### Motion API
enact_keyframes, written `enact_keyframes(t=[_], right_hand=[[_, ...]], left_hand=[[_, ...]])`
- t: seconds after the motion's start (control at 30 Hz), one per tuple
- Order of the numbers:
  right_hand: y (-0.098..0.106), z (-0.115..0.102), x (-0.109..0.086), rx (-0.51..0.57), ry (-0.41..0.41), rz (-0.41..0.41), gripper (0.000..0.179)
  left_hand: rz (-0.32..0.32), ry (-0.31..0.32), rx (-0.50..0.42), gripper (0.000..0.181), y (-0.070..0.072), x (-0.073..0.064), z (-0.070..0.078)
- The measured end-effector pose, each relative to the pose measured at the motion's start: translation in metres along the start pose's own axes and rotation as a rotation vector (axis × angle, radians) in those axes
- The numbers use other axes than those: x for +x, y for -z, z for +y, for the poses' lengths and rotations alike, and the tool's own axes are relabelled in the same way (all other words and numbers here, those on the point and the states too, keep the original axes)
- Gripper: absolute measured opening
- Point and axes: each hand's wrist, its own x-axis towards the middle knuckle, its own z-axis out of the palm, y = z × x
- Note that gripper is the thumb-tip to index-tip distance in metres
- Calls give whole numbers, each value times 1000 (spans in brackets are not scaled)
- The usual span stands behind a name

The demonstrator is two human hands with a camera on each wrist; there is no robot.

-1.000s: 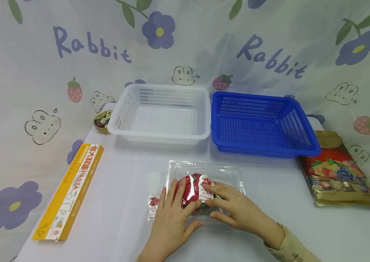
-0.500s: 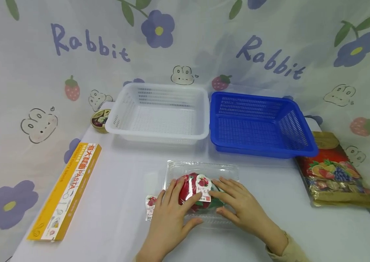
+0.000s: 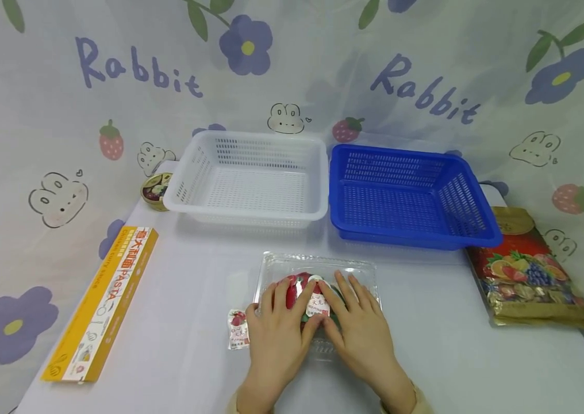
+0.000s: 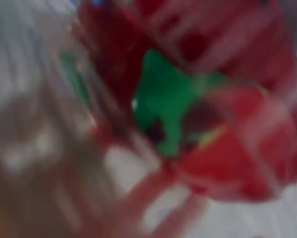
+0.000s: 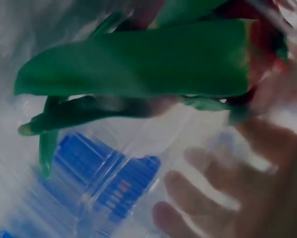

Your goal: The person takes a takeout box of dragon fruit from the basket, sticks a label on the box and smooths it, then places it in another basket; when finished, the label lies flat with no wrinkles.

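A clear plastic clamshell box (image 3: 368, 269) lies on the white table in front of me in the head view. Inside it is a red dragon fruit (image 3: 299, 280) with green scales. A white label (image 3: 318, 303) with red print sits on the lid over the fruit. My left hand (image 3: 277, 336) rests on the lid's left side, fingers extended, thumb near the label's lower edge. From the right, my right hand (image 3: 361, 333) lies spread on the lid, index finger at the label. Blurred fruit (image 4: 232, 168) fills the left wrist view; green scales (image 5: 138, 64) fill the right wrist view.
A white basket (image 3: 245, 215) and a blue basket (image 3: 400, 237) stand at the back. To the left lie a yellow pasta box (image 3: 100, 305), a round tin (image 3: 154, 192) and another dragon-fruit label (image 3: 238, 330). A red and gold fruit-print bag (image 3: 527, 270) lies right.
My right hand lifted off the label to the right, then came back in beside it. The left hand shifted slightly right, and both hands now come close together over the label.
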Motion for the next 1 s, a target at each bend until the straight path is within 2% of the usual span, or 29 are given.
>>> enact_keyframes(t=[0.2,0.43,0.6,0.77,0.9,1.0], right_hand=[[-2,-10,4,3,-91,-3,50],[-3,-13,1,5,-174,0,51],[-2,-6,-6,16,-253,10,56],[0,3,-12,159,-312,10,57],[1,7,-18,299,-340,3,56],[1,10,-24,376,-382,-2,57]], left_hand=[[28,63,20,52,-4,4,2],[79,91,-35,55,-7,3,3],[41,130,-122,55,-6,1,0],[-10,139,-183,57,-5,-2,-14],[-4,130,-272,58,-5,-6,-24],[7,132,-374,58,-6,-10,-29]])
